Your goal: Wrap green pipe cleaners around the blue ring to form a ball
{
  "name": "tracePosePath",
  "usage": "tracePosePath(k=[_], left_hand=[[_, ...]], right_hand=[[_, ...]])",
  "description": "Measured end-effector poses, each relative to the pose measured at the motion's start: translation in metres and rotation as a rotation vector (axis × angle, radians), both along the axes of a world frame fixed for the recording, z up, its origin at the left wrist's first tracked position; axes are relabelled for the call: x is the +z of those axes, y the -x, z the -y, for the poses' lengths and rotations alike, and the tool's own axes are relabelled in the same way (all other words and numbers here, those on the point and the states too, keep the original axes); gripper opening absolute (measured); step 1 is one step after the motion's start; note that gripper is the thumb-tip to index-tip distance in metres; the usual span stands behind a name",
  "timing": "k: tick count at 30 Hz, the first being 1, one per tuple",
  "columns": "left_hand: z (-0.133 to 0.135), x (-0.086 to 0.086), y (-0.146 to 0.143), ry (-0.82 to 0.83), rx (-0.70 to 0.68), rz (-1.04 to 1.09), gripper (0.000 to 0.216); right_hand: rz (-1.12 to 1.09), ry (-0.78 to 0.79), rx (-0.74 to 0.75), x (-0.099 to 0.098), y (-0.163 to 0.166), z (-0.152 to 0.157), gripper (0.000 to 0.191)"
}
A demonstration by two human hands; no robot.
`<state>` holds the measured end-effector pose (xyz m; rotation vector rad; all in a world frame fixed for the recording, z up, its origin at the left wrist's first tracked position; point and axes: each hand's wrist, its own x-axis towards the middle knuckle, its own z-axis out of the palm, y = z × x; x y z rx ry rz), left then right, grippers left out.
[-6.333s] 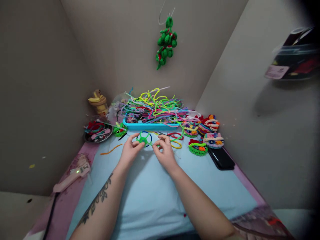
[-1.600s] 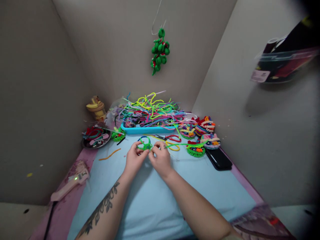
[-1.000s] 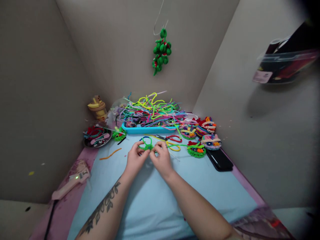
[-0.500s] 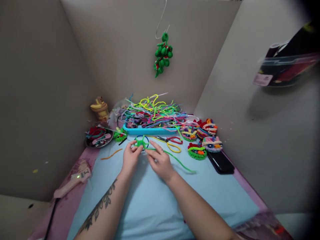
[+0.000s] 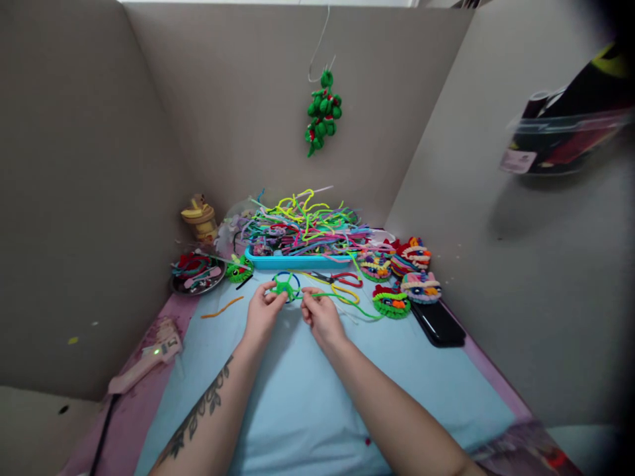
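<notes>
Between my hands is a small green pipe-cleaner piece (image 5: 284, 287) with spokes radiating from a wound centre. My left hand (image 5: 264, 305) pinches its lower left side between thumb and fingers. Just to the right, my right hand (image 5: 320, 311) has its fingertips closed on a long green pipe cleaner (image 5: 354, 304) that joins the piece and trails off to the right. A blue ring (image 5: 297, 280) lies behind the piece, partly hidden by it. Beyond my right hand rest scissors (image 5: 342, 280) with red and yellow handles.
A blue tray (image 5: 302, 262) heaped with coloured pipe cleaners stands at the back. Several finished faces (image 5: 391, 301) and a black phone (image 5: 439, 324) are on the right. On the left sit a lit glue gun (image 5: 149, 363), a metal bowl (image 5: 198, 289) and an orange pipe cleaner (image 5: 221, 308).
My right hand has closed its spread fingers around the green pipe cleaner near the piece. The loose strand has swung upward and away from me. My left hand keeps its pinch.
</notes>
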<state>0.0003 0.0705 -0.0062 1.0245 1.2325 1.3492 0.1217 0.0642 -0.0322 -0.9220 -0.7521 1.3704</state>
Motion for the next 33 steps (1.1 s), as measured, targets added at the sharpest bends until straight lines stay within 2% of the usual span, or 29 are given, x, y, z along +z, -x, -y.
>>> tracePosePath(k=[3, 9, 14, 16, 18, 20, 22, 24, 25, 28, 30, 33], left_hand=[[0.000, -0.004, 0.000, -0.039, -0.044, -0.062, 0.044], [-0.003, -0.001, 0.005, -0.002, -0.025, -0.087, 0.044], [-0.006, -0.001, 0.012, -0.010, -0.228, -0.158, 0.039], [-0.007, -0.006, 0.015, -0.033, -0.335, -0.262, 0.035], [-0.008, -0.011, 0.018, -0.046, -0.368, -0.404, 0.035], [-0.009, -0.013, 0.021, -0.077, -0.304, -0.550, 0.040], [-0.008, -0.012, 0.023, -0.145, -0.175, -0.680, 0.042], [-0.007, -0.007, 0.023, -0.236, -0.081, -0.777, 0.034], [-0.005, -0.003, 0.023, -0.283, -0.078, -0.810, 0.028], [0.001, 0.005, 0.019, -0.374, -0.316, -0.843, 0.018], [0.004, 0.007, 0.016, -0.422, -0.370, -0.888, 0.017], [0.006, 0.005, 0.012, -0.463, -0.380, -0.899, 0.019]], right_hand=[[0.084, -0.076, -0.043, 0.002, -0.006, -0.001, 0.025], [0.177, -0.178, -0.063, 0.013, -0.020, -0.002, 0.023], [0.213, -0.095, 0.210, 0.009, -0.027, -0.006, 0.025], [0.257, -0.027, 0.268, 0.004, -0.029, -0.008, 0.026], [0.335, 0.023, 0.289, -0.001, -0.031, -0.009, 0.026], [0.406, 0.048, 0.285, -0.004, -0.033, -0.010, 0.025], [0.441, 0.057, 0.247, -0.004, -0.035, -0.011, 0.023], [0.447, 0.050, 0.204, -0.002, -0.036, -0.011, 0.022], [0.442, 0.038, 0.192, -0.001, -0.037, -0.011, 0.022], [0.382, -0.025, 0.221, 0.004, -0.035, -0.011, 0.023], [0.324, -0.055, 0.250, 0.007, -0.034, -0.009, 0.025], [0.246, -0.082, 0.251, 0.011, -0.031, -0.006, 0.025]])
